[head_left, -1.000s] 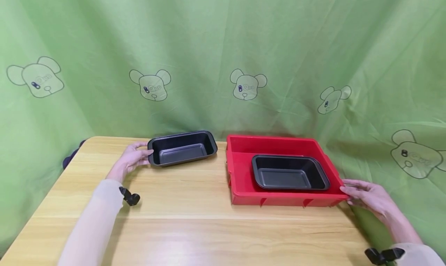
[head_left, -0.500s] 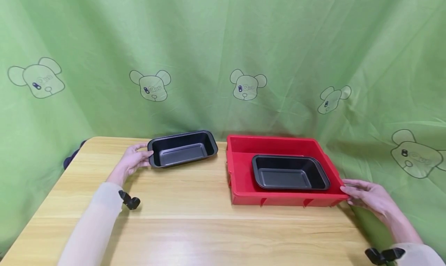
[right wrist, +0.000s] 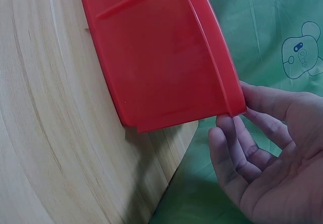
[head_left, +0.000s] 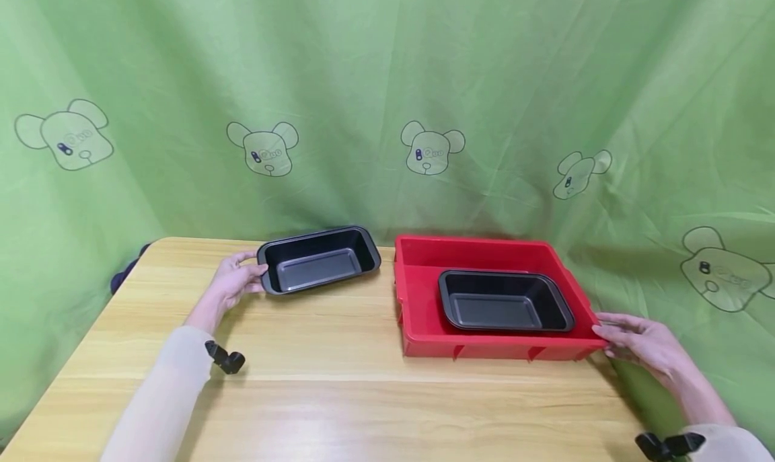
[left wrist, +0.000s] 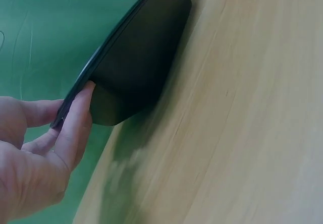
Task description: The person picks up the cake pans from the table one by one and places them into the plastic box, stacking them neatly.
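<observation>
At the back left of the table, my left hand [head_left: 236, 280] pinches the left rim of a black loaf pan [head_left: 317, 263]. The left wrist view shows the thumb and fingers [left wrist: 75, 128] on either side of that rim, and the outer side of the pan [left wrist: 136, 57]. A second loaf pan [head_left: 505, 302] sits inside a shallow red plastic bin [head_left: 448, 348] on the right. My right hand [head_left: 648, 344] holds that bin's near right corner. In the right wrist view, its thumb and fingers [right wrist: 229, 153] meet around the red rim [right wrist: 222, 77].
A light wood table [head_left: 363, 408] lies under everything. A green curtain [head_left: 339, 79] with printed bear heads hangs behind and at the sides, close to the bin's back and right. Bare wood separates the left pan from the bin.
The left loaf pan has shifted a little to the right and turned slightly, its left end coming nearer, along with my left hand. My right hand and the bin stay essentially in place.
</observation>
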Demonstrator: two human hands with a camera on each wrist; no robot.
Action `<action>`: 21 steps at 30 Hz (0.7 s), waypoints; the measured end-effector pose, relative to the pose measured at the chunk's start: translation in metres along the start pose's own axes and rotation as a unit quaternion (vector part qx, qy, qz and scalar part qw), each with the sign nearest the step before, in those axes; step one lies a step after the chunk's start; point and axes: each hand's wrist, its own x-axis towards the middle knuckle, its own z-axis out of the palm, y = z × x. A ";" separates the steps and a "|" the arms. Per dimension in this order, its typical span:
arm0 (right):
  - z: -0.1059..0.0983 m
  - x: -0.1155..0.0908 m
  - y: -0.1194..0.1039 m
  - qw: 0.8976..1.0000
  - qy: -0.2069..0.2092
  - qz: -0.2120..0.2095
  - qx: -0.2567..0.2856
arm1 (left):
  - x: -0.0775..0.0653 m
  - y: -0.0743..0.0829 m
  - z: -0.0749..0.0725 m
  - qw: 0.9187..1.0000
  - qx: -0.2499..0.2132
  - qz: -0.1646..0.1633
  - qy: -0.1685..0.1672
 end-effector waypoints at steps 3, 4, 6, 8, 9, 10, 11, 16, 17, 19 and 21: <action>0.001 -0.001 -0.001 1.000 -0.001 0.001 -0.001 | -0.004 0.002 0.002 1.000 -0.001 0.005 -0.002; 0.001 -0.001 -0.001 1.000 -0.001 0.001 -0.002 | -0.006 0.003 0.003 1.000 0.000 0.007 -0.004; 0.001 -0.001 -0.001 1.000 -0.001 0.000 -0.003 | -0.009 0.004 0.005 1.000 -0.001 0.009 -0.005; 0.001 0.000 -0.001 1.000 -0.001 -0.002 -0.004 | -0.012 0.006 0.007 1.000 -0.002 0.014 -0.006; 0.001 0.000 -0.001 1.000 -0.001 -0.003 -0.004 | -0.014 0.007 0.008 1.000 -0.004 0.016 -0.007; 0.001 0.000 -0.001 1.000 -0.001 -0.004 -0.004 | -0.016 0.008 0.008 1.000 -0.004 0.018 -0.008; 0.001 0.000 -0.001 1.000 -0.001 -0.006 -0.004 | -0.017 0.009 0.009 1.000 -0.004 0.020 -0.008; 0.000 0.000 0.000 1.000 -0.001 -0.007 0.000 | -0.024 0.015 0.016 1.000 0.004 0.027 -0.008; 0.000 0.000 0.000 1.000 0.000 -0.007 0.001 | -0.026 0.016 0.018 1.000 0.006 0.029 -0.008; 0.000 0.000 0.001 1.000 0.000 -0.007 0.001 | -0.029 0.018 0.022 0.999 0.010 0.033 -0.010; 0.000 0.000 0.001 1.000 0.000 -0.007 0.001 | -0.031 0.021 0.025 0.999 0.010 0.038 -0.015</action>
